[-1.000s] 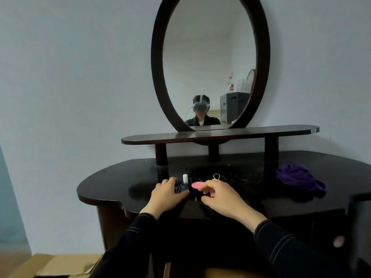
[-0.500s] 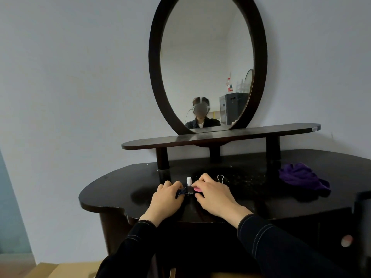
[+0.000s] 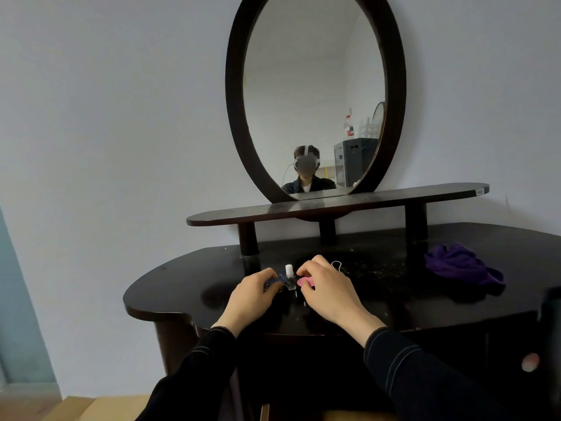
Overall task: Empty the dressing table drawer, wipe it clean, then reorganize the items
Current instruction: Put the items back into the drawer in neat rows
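Note:
Both hands rest on the dark dressing table top [image 3: 188,294] near its front edge. My left hand [image 3: 252,296] has curled fingers round a small blue item [image 3: 274,282]. Just right of it stands a little clear bottle with a white cap [image 3: 289,273]. My right hand [image 3: 326,287] curls its fingers over a flat pink item [image 3: 304,281]. A thin white wire loop [image 3: 337,264] lies just beyond the right hand. A crumpled purple cloth [image 3: 461,267] lies at the table's right. The drawer is hidden below the frame.
A raised dark shelf [image 3: 337,203] on three posts spans the back of the table under a tall oval mirror [image 3: 315,95]. Cardboard [image 3: 76,410] lies on the floor at lower left. A pale round knob [image 3: 529,361] shows on the cabinet front at right.
The view has tilted up slightly. Both hands have closed in on the small items; the right hand's fingers now cover most of the pink item.

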Action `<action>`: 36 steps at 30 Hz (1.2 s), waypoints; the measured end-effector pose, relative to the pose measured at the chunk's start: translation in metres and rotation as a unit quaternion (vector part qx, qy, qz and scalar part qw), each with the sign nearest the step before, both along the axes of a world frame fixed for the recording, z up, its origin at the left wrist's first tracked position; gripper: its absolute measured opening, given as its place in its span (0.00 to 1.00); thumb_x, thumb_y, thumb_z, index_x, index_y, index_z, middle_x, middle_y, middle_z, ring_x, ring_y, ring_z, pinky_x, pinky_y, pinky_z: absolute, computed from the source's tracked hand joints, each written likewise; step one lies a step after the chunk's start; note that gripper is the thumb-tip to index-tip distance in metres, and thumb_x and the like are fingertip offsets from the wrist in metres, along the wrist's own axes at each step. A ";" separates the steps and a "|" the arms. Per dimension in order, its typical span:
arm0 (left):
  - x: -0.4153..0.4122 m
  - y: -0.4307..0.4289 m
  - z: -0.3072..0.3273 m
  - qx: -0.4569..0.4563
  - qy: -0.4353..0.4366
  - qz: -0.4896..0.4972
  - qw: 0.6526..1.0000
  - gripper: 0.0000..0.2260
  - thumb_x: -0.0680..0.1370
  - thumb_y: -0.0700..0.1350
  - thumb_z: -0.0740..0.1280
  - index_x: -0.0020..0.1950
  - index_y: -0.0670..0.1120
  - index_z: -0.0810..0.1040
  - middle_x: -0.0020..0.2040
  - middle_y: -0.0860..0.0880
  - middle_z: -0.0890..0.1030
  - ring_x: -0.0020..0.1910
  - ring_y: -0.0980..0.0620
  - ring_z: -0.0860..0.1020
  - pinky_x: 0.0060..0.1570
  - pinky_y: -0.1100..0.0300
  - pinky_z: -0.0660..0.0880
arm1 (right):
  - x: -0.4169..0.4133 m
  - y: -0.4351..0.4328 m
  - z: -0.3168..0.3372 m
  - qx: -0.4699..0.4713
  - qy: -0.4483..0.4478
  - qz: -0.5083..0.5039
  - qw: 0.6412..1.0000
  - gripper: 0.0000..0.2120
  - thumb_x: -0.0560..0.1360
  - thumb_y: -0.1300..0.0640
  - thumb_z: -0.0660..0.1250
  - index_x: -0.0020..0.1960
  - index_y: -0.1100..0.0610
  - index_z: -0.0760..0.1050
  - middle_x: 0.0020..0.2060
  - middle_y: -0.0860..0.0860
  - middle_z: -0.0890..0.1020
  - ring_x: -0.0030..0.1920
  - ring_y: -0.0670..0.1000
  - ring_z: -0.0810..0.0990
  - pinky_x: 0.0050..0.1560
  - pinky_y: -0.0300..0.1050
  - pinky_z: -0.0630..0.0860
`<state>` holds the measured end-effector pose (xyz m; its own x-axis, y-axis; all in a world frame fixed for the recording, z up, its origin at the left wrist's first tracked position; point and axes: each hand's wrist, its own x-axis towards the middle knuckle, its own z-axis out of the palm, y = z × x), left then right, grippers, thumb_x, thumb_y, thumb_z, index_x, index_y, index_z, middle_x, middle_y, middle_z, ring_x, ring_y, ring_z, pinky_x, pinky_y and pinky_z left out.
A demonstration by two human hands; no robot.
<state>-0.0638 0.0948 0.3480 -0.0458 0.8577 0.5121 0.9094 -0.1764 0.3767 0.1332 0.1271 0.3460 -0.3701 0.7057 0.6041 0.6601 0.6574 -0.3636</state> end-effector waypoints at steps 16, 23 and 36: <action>0.046 -0.001 0.012 -0.063 -0.471 -0.128 0.870 0.08 0.80 0.49 0.69 0.45 0.48 0.84 0.38 0.48 0.83 0.32 0.53 0.76 0.26 0.63 0.66 | 0.000 0.006 0.010 -0.221 0.290 0.115 0.924 0.10 0.83 0.51 0.64 0.60 0.54 0.78 0.39 0.55 0.83 0.27 0.45 0.79 0.28 0.41 0.76; 0.061 0.003 0.007 -0.046 -0.495 -0.118 0.859 0.11 0.80 0.49 0.68 0.42 0.46 0.84 0.37 0.46 0.83 0.31 0.53 0.77 0.25 0.63 0.68 | -0.002 0.005 0.013 -0.339 0.390 0.143 0.844 0.08 0.79 0.54 0.69 0.55 0.57 0.80 0.43 0.57 0.86 0.38 0.52 0.86 0.35 0.46 0.82; 0.083 0.003 0.014 -0.059 -0.773 -0.121 0.620 0.13 0.82 0.46 0.64 0.48 0.37 0.79 0.46 0.40 0.78 0.29 0.52 0.72 0.20 0.65 0.63 | 0.008 0.001 0.021 -0.350 0.525 0.125 0.765 0.07 0.76 0.60 0.74 0.53 0.57 0.82 0.39 0.59 0.87 0.38 0.58 0.87 0.32 0.41 0.81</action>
